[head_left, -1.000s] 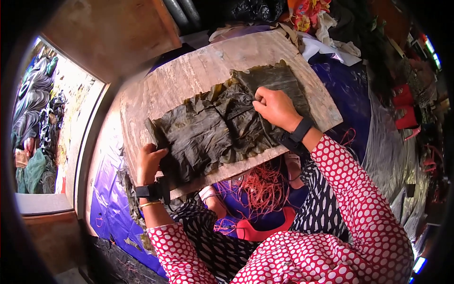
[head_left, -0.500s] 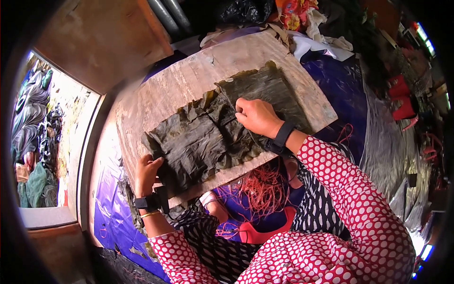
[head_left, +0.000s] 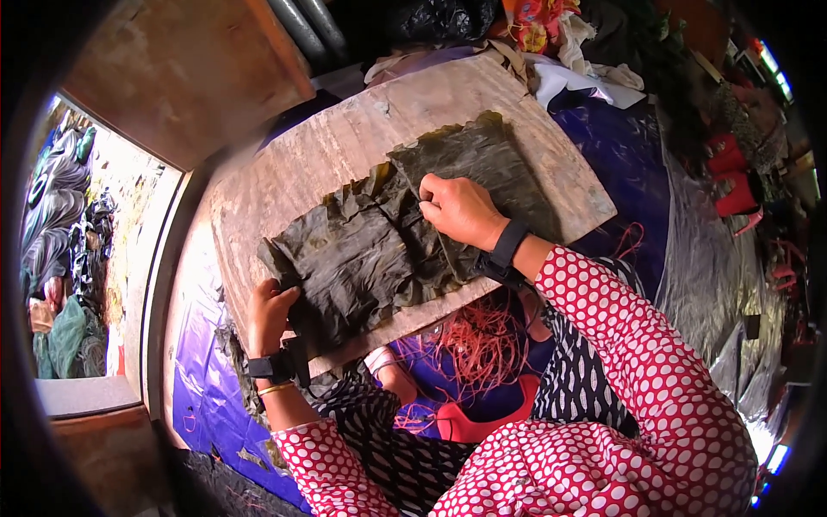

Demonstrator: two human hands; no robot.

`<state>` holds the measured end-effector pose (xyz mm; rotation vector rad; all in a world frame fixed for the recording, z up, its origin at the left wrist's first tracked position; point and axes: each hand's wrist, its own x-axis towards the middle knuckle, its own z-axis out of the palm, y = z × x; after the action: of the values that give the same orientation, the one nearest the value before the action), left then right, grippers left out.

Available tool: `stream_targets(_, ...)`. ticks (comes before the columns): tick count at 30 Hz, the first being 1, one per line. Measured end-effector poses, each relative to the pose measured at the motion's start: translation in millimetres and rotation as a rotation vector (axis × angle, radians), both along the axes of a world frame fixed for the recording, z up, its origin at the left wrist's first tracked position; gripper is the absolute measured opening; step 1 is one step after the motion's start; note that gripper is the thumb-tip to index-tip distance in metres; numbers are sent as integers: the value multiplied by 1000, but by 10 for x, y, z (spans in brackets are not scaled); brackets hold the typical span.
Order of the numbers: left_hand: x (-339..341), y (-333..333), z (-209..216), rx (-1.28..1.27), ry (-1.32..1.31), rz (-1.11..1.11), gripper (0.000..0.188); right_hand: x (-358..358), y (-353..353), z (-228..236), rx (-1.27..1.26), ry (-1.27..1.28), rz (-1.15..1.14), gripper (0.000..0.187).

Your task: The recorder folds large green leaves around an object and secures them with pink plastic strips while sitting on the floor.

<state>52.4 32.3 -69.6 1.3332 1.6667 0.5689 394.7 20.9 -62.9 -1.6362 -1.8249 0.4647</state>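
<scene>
So the main thing here is a big dark green-brown leaf sheet [head_left: 388, 250], wrinkly and layered, lying flat on a worn wooden board [head_left: 345, 146]. It covers most of the board's middle and reaches down to the near edge on the left side. Its long axis runs diagonally, from the board's near-left corner up toward the far-right edge, with one flatter panel at the far-right end and the crumpled, overlapping part nearer the person.

Looks thin, limp and light to me, kind of leathery, and probably tears along those creases if you yank it. I'd guess the safest hold is at the edges or corners with flat fingers rather than pinching the middle.

The right hand [head_left: 461, 211] sits on top of the sheet about mid-length, fingers curled down and pressing or pinching at a fold; can't tell if anything small is held in there. The left hand [head_left: 271, 314] is at the near-left edge of the board, fingers curled around the sheet's end where it hangs off the edge. Both wrists have dark bands.

Below the board's near edge there's a tangle of red string [head_left: 478, 340], a red bowl-like thing [head_left: 474, 424], and blue plastic sheeting [head_left: 620, 164] past the right edge
</scene>
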Motion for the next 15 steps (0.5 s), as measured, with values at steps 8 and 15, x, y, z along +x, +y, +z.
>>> stream_targets(8,4,12,-40,41,39,-45,15,-52,-4,-62,-75,-52,29,11)
stream_targets(15,62,-54,163,-62,116,63,36,-10,-7,-12,-161,-100,48,16)
